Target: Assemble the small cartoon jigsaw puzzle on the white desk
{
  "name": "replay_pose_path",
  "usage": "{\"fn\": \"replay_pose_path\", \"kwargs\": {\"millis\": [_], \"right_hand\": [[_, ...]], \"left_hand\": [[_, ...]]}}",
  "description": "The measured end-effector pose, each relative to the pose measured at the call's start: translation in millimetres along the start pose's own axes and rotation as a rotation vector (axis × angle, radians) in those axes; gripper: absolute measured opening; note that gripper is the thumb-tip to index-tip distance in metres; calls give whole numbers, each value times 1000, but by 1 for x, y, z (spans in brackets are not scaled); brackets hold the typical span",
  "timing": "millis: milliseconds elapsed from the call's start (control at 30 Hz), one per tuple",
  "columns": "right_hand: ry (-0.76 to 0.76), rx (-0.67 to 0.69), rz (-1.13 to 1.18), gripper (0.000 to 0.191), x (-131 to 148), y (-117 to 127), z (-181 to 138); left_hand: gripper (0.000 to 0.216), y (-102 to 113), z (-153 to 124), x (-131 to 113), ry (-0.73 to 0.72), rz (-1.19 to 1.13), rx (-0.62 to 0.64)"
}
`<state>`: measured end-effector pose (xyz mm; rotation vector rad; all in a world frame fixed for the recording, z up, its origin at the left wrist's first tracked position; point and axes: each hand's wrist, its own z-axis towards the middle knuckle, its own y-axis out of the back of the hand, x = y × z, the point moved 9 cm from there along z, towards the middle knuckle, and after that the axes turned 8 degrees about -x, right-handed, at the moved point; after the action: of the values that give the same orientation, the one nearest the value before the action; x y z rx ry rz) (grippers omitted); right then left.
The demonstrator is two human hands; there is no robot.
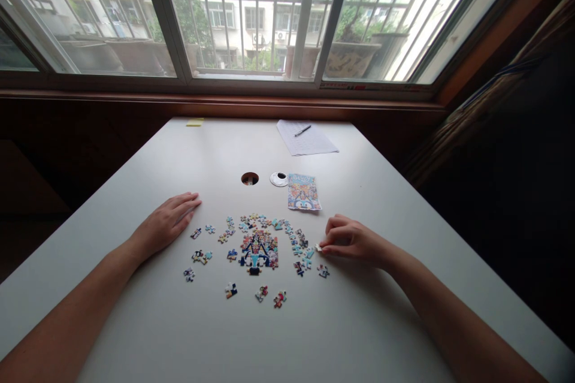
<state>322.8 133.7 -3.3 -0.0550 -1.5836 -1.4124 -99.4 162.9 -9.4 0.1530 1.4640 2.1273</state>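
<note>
A partly joined jigsaw cluster (259, 250) lies in the middle of the white table (350, 323), ringed by several loose colourful pieces (231, 290). My left hand (167, 224) rests flat on the table, fingers stretched out, just left of the pieces and holding nothing. My right hand (353, 239) is curled at the right edge of the scatter, its fingertips pinched on a small pale puzzle piece (318, 247) that touches the table. A printed reference picture (304, 192) lies just beyond the pieces.
A round cable hole (250, 178) and its white cap (279, 178) sit behind the puzzle. Farther back lie a sheet of paper (308, 138) with a pen (302, 130) and a yellow note (194, 122). A barred window runs behind; a dark curtain hangs right.
</note>
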Motion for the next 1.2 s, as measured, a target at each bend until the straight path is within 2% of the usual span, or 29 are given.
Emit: {"fn": "replay_pose_path", "kwargs": {"millis": [1200], "right_hand": [[23, -40, -24, 28, -6, 4, 0]], "left_hand": [[46, -2, -1, 2, -8, 12, -3]]}}
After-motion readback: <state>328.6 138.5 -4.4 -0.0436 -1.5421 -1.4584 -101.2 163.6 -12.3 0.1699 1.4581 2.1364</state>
